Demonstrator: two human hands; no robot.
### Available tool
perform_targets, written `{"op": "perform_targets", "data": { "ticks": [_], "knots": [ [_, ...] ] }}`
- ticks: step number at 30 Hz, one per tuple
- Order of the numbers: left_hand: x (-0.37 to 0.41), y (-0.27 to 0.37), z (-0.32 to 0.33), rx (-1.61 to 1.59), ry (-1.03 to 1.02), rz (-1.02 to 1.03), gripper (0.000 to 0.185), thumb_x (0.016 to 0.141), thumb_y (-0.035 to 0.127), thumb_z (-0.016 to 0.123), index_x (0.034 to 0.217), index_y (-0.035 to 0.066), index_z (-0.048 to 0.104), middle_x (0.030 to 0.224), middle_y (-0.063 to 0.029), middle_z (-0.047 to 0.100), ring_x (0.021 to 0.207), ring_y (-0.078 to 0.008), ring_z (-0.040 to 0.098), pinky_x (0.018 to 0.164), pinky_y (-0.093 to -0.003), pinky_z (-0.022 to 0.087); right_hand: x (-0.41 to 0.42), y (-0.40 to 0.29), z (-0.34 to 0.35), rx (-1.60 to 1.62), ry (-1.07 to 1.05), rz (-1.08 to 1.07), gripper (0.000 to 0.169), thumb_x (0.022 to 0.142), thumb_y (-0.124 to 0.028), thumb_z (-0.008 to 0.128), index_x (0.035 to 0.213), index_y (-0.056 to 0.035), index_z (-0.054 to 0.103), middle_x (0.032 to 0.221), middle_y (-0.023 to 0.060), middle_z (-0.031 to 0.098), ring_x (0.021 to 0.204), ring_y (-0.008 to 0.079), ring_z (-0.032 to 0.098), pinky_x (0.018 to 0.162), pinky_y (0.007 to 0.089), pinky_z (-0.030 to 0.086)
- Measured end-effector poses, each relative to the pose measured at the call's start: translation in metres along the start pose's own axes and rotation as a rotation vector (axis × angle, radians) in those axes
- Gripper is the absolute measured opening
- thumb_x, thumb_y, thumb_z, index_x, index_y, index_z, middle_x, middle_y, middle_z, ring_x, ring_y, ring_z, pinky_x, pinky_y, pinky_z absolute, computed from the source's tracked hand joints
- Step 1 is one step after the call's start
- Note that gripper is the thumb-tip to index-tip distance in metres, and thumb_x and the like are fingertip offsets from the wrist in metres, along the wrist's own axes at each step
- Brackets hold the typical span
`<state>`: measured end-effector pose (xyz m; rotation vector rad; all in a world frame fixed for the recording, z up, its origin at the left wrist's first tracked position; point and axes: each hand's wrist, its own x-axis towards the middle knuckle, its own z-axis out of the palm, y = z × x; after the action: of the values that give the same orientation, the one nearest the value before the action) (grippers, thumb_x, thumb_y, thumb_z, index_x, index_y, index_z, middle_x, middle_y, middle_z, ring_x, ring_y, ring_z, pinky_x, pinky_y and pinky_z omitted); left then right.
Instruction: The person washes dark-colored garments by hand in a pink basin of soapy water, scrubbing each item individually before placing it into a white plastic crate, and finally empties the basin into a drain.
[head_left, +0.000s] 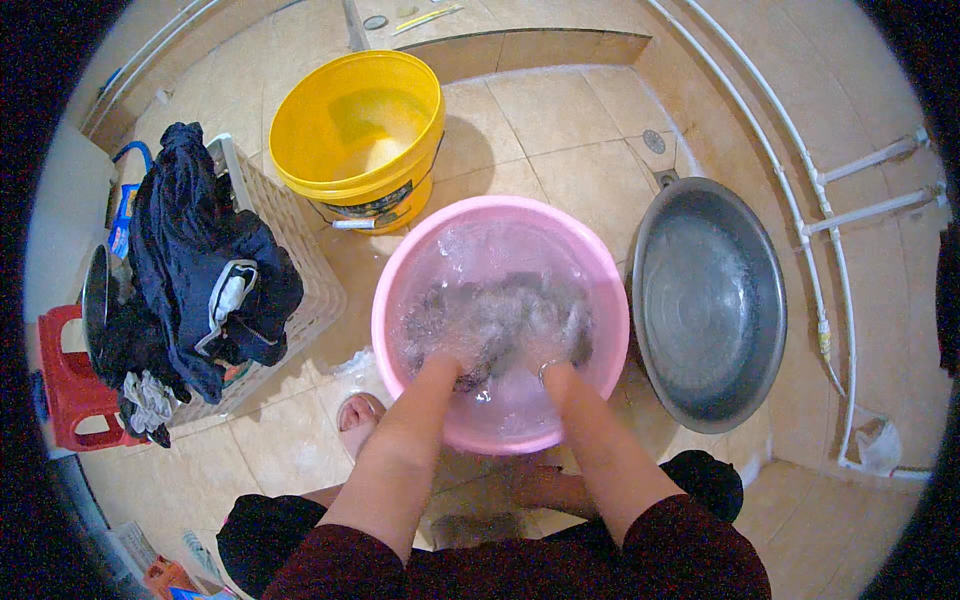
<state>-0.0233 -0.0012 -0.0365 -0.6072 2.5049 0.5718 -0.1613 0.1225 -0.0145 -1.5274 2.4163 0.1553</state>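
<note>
A pink plastic basin (386, 307) with water stands on the floor before me. Dark, wet cloth (517, 304) lies under the stirred water in it. Both my forearms reach over the near rim. My left hand (457, 356) is in the water at the near left of the cloth, its fingers blurred and hidden. On the right, my right hand (544, 352) is likewise under the water at the cloth, with a light bracelet at its wrist. Whether either hand grips the cloth cannot be seen.
Right of the basin sits a grey oval tub (697, 315). A yellow bucket (356, 124) stands behind at the left. Dark clothes (202, 262) overhang a white plastic basket (281, 202), with a red stool (67, 382) beyond. White pipes (817, 195) run along the right wall.
</note>
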Motion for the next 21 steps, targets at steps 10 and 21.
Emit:
{"op": "perform_targets", "data": {
  "ticks": [10,21],
  "knots": [
    [-0.081,0.01,-0.196,-0.669,0.692,0.093,0.038,0.082,0.034,0.042,0.088,-0.001,0.057,0.082,-0.025,0.055,0.08,-0.0379,0.054,0.072,-0.0419,0.041,-0.013,0.06,-0.176,0.586,0.107,-0.201,0.036,0.069,-0.003,0.049,0.104,-0.0043,0.052,0.095,0.0132,0.057,0.09,0.0203,0.053,0.079,0.0287,0.041],
    [-0.236,0.079,-0.467,-1.137,1.19,0.354,0.037,0.079,0.033,0.051,0.095,0.0,0.055,0.08,-0.006,0.057,0.073,-0.0129,0.051,0.064,-0.0262,0.043,-0.09,0.042,-0.529,0.509,0.72,-0.242,0.026,0.076,-0.018,0.045,0.094,-0.0032,0.056,0.073,0.0032,0.057,0.068,0.0148,0.051,0.061,0.0316,0.041]
  ]
}}
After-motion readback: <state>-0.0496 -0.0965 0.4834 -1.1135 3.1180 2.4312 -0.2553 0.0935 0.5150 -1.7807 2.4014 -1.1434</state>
